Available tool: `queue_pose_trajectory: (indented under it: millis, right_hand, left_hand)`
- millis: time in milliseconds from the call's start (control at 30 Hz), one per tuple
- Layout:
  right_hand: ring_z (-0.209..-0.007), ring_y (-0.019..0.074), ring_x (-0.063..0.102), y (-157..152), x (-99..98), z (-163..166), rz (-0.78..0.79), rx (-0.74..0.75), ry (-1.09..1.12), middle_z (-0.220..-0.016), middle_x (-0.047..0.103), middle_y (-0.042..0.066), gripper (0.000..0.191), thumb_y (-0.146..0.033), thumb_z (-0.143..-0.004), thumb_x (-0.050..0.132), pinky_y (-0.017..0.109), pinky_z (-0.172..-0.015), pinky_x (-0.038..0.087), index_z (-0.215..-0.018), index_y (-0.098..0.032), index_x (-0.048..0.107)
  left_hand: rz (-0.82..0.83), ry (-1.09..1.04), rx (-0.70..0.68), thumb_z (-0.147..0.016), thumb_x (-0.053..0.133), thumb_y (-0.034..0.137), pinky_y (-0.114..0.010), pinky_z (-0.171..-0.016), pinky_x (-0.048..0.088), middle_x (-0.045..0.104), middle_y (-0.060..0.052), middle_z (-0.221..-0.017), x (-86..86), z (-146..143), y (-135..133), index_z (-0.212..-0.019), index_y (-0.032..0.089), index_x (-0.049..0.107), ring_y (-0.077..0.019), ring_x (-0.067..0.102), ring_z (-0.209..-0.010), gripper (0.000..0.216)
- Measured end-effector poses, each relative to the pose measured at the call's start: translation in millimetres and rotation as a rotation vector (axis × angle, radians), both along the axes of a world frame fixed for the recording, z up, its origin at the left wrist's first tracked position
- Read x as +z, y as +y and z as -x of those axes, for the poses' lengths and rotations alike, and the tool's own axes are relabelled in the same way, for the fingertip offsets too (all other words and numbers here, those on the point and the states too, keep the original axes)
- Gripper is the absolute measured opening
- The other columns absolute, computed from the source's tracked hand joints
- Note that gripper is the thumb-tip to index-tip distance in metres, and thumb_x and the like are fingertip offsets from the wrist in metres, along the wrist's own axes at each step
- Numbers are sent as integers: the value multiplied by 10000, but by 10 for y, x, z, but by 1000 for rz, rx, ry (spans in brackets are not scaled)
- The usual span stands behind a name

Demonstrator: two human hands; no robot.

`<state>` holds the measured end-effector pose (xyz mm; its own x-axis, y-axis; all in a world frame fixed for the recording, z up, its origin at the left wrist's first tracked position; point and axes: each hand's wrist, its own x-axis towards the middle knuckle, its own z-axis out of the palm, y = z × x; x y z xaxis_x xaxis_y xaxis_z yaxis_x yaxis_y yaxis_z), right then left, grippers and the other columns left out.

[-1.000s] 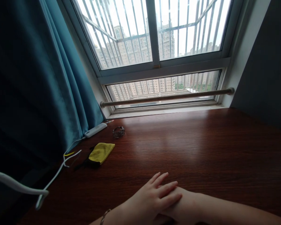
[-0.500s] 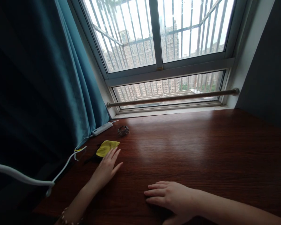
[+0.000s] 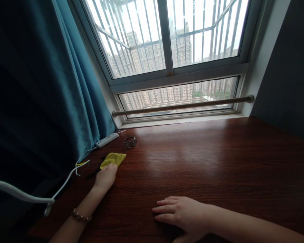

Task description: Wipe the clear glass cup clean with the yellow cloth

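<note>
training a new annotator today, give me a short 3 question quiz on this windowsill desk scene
1. True or false: the left hand is closed on the yellow cloth.
2. Which thing lies nearest the window rod? A) metal ring-shaped bracelet B) yellow cloth C) right hand
3. Fill in: the right hand lies flat, palm down, on the bare ____.

Key
1. True: its fingers curl over the cloth's near edge.
2. A: the bracelet sits close under the rod, beside the white remote-like device.
3. wooden desktop; the hand holds nothing.
</note>
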<state>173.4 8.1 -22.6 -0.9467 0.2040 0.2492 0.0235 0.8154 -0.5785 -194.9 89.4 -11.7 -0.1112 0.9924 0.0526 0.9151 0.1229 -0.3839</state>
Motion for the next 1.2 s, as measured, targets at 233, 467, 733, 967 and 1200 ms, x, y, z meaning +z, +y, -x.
queue_pose_trajectory:
  millis: [233, 467, 733, 967, 1200]
  right_hand:
    - [-1336, 227, 245, 18, -46, 3, -2, 9, 20, -1426, 327, 80, 662, -408, -804, 525, 325, -1114, 152, -1373, -131, 333]
    - [-1310, 216, 308, 10, -49, 9, 77, -21, 80, -1401, 372, 94, 669, -440, -782, 570, 306, -1100, 208, -1350, -143, 379]
    - [-803, 138, 615, 247, 194, -76, 298, -817, 505, -860, 661, 52, 228, -313, -868, 477, 240, -736, 483, -898, -139, 621]
    - [-646, 136, 548, 541, 25, -215, 102, -1032, 394, -711, 598, 37, 222, -270, -875, 414, 265, -609, 437, -743, -150, 546]
    - [-794, 197, 485, 415, -56, -154, -243, -719, 102, -817, 567, 81, 212, -283, -868, 405, 366, -735, 430, -779, -151, 545]
  left_hand:
    - [57, 8, 19, -895, 503, 293, -351, -762, 490, 595, -50, -902, 77, -132, 71, -920, 101, 577, -156, 587, -834, 207]
    - [14, -98, -212, -889, 475, 209, -346, -761, 462, 592, -45, -875, 152, -678, -157, -875, 112, 568, -164, 575, -828, 135]
    - [32, -255, -728, -816, 433, 85, -335, -687, 456, 581, -63, -810, 170, -1713, -530, -834, 161, 578, -222, 557, -792, 164]
    - [39, -409, -1123, -874, 431, 192, -304, -696, 471, 587, -55, -837, 143, -2214, -735, -948, 151, 554, -190, 554, -798, 149]
    - [-67, -516, -1163, -909, 426, 377, -296, -736, 450, 620, -21, -837, 231, -1976, -459, -863, 189, 597, -159, 554, -799, 258]
